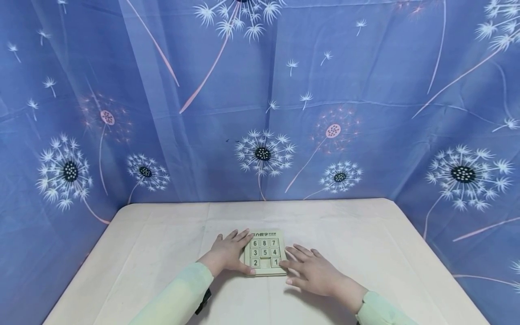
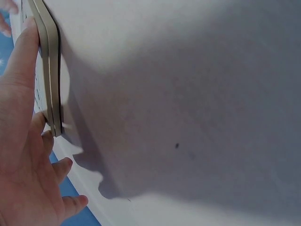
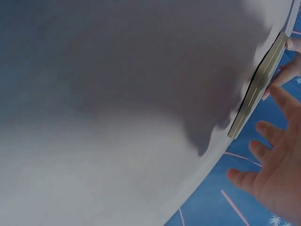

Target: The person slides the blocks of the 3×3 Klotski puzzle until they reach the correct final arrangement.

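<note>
A pale green number slide puzzle lies flat on the table, its tiles reading 6 8 7, 3 5 4, then 2, a gap and 1. My left hand holds its left side, thumb at the near left corner and a finger at the far left corner. The left wrist view shows the thumb on the edge of the puzzle. From the right, my right hand reaches in with fingers spread, its index fingertip touching the 1 tile. In the right wrist view, the other fingers stay off the puzzle.
A cream-coloured cloth covers the table. Behind it and along both sides hangs a blue curtain with a dandelion print. A black strap shows below the left sleeve.
</note>
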The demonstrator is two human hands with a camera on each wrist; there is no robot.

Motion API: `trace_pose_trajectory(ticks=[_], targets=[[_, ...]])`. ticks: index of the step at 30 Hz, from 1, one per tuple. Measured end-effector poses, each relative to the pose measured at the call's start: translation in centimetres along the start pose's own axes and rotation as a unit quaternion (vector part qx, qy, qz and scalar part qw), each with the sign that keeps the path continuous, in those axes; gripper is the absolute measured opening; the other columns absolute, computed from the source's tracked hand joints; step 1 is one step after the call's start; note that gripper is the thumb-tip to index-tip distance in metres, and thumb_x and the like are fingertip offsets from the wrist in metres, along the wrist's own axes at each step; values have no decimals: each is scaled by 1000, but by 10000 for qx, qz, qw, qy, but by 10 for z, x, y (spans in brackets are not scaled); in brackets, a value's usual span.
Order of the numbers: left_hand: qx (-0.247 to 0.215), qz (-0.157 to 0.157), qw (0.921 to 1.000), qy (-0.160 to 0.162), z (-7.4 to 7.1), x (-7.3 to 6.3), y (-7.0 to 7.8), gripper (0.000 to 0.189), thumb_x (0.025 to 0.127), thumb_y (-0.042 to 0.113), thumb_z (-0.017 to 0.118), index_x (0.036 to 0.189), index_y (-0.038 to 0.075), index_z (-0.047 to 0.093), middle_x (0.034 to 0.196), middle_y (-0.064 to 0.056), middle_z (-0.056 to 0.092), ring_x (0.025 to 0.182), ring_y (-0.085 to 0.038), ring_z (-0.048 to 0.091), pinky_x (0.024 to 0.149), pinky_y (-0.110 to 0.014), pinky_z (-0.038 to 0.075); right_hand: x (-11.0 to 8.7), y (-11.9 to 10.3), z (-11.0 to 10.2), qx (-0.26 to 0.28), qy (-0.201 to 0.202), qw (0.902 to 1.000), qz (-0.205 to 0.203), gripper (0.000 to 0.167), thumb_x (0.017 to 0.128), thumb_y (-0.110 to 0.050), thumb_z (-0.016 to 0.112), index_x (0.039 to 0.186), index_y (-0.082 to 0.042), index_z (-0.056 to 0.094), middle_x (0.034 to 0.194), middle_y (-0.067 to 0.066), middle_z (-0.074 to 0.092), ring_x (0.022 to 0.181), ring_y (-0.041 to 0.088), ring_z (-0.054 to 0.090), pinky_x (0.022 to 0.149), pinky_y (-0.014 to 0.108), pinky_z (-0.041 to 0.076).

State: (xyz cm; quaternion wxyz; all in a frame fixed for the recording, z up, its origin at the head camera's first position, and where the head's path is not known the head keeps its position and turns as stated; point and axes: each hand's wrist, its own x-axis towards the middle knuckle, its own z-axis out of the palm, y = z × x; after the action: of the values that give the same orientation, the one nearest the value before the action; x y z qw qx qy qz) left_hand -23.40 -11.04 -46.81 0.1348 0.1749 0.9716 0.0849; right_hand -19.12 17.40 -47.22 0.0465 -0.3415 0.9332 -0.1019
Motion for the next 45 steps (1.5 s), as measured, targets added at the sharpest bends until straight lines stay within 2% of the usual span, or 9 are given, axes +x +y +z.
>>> trace_pose_trajectory(ticks=[9,16,25,45], targets=[[77,51,10000,19,3,0,-1,110,70,70,82,159,21,39,170,1,33,156,-33,33,124,-67,29,9,-9,2,26,178,9997,-171,54,101,-53,55,148,-27,55,159,13,48,148,42,43,111,74,40],[201,47,9998,39,6,4,-2,113,69,74,80,160,22,38,169,2,33,156,-33,34,123,-66,30,19,-16,6,75,85,9998,-133,54,100,-55,56,148,-30,56,161,9,47,150,40,41,114,75,36],[139,34,9999,2,6,4,-4,112,70,74,80,160,22,37,170,2,32,156,-33,33,123,-67,29,30,-22,8,-71,4,9996,-255,55,99,-56,55,148,-32,55,161,7,47,151,37,41,114,73,37],[132,54,9999,24,0,-1,0,109,71,71,80,159,20,40,169,1,34,155,-33,34,123,-67,30,41,-30,12,-251,-140,9988,-407,55,98,-59,55,145,-32,58,162,5,47,152,36,40,114,71,39]])
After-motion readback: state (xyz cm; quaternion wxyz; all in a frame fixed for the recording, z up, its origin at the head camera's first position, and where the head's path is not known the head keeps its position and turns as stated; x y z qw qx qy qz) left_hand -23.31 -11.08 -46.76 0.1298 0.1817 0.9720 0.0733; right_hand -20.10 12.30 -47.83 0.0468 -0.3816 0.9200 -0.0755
